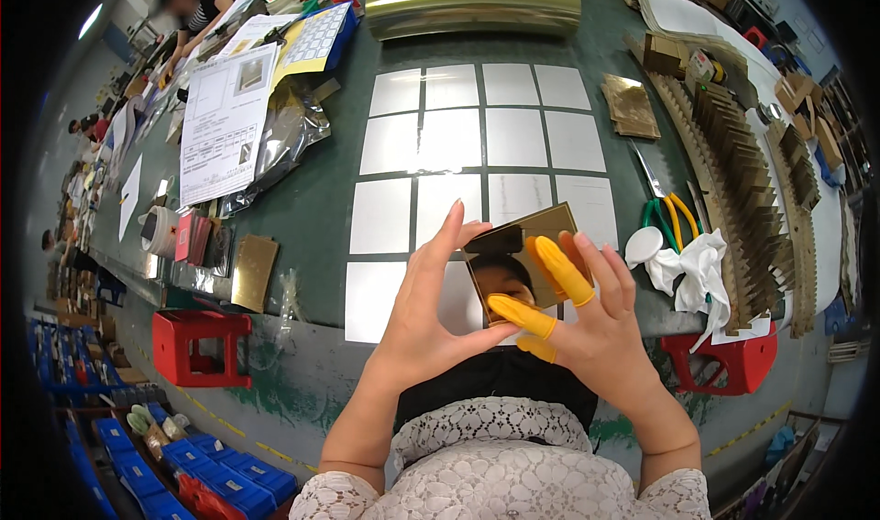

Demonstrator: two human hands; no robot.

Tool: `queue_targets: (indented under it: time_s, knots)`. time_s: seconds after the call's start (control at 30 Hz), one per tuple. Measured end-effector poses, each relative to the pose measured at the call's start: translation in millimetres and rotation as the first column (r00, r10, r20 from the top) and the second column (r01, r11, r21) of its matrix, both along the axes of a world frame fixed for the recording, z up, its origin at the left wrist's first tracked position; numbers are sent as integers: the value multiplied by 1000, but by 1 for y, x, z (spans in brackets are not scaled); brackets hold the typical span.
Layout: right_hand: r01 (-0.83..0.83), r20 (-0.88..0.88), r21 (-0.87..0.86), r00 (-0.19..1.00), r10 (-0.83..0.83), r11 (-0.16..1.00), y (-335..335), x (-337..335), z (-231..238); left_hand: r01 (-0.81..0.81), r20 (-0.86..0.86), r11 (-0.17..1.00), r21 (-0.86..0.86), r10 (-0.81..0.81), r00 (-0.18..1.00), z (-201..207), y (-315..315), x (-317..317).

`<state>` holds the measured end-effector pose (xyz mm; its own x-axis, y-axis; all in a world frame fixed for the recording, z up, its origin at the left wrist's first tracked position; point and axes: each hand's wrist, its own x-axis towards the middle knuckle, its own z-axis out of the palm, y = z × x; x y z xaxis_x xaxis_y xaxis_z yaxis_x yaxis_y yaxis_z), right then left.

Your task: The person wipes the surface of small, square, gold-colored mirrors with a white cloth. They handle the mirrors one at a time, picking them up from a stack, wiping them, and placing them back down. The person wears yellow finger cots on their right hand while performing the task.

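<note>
Mid-frame above the tabletop (313,231), left hand (423,314) and right hand (607,335) have their fingers gripping a gold mirror (515,259), shiny side toward frame bottom, long axis rising rightward.

Here's your shiny bronze plate (507,265), up in your grasp!
Square-cornered and mirror-bright, its top edge slanting up rightward.

Gold plate (511,262), yellow finger cots (521,316), white floral-lace top (513,470)
</note>
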<state>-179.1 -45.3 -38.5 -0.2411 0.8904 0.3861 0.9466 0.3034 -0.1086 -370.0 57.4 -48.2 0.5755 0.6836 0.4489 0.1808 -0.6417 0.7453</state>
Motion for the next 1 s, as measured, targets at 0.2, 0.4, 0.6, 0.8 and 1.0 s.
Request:
queue_targets:
  time_s: [0.2, 0.4, 0.6, 0.8, 1.0]
  knots:
    - [277, -17, -47, 960, -279, 960, -10, 25, 11, -31, -24, 999, 24, 32, 999, -2, 4, -4]
    - [231, -41, -60, 971, -234, 971, -15, 15, 16, -25, -38, 1000, -1, 24, 999, -1, 3, -4]
    - [118, -121, -91, 984, -128, 989, -10, 5, 19, -11, 5, 999, -31, 11, 1000, -2, 1, -1]
    - [377, -361, -3, 863, -353, 926, -18, 49, 13, -2, 88, 995, -98, 11, 996, -9, 5, -8]
    - [547, -265, -72, 796, -545, 834, -24, 79, -10, 33, 85, 994, -104, -24, 996, -6, 5, -7]
